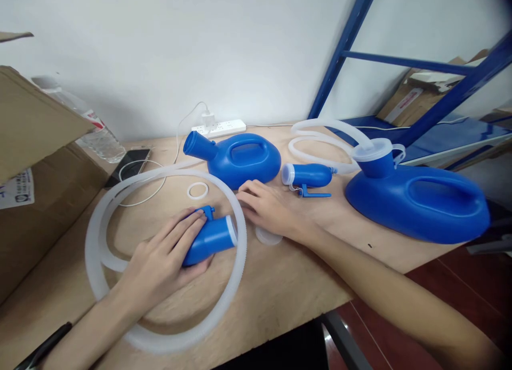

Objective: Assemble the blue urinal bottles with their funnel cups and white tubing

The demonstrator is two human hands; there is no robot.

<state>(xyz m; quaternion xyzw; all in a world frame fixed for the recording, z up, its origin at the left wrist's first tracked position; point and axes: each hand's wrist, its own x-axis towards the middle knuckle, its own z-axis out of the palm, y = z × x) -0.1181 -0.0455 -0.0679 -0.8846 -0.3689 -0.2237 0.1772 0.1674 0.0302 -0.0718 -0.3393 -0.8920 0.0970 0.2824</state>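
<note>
My left hand (pixel 172 247) is wrapped round a blue cylinder (pixel 216 236) with a white rim, inside a coil of translucent hose (pixel 241 236). Right of it, my right hand (pixel 264 207) has bent fingers by the hose and the front of a blue handled bottle (pixel 250 170) with an uncapped neck; its fingertips are partly hidden, so any grip is unclear. Under that hand a translucent disc (pixel 268 236) partly shows. A white ring (pixel 197 191) lies behind the cylinder. Farther right are a second blue cylinder (pixel 312 175) and a capped blue bottle (pixel 416 204) with a hose in its lid.
Cardboard box (pixel 40 210) at the left, with a water bottle (pixel 100 138) and a phone (pixel 130 165) beside it. A white power strip (pixel 224 128) lies along the wall. Blue shelf frame (pixel 340 50) at the back right. The wooden table's (pixel 288 295) front edge runs below my hands.
</note>
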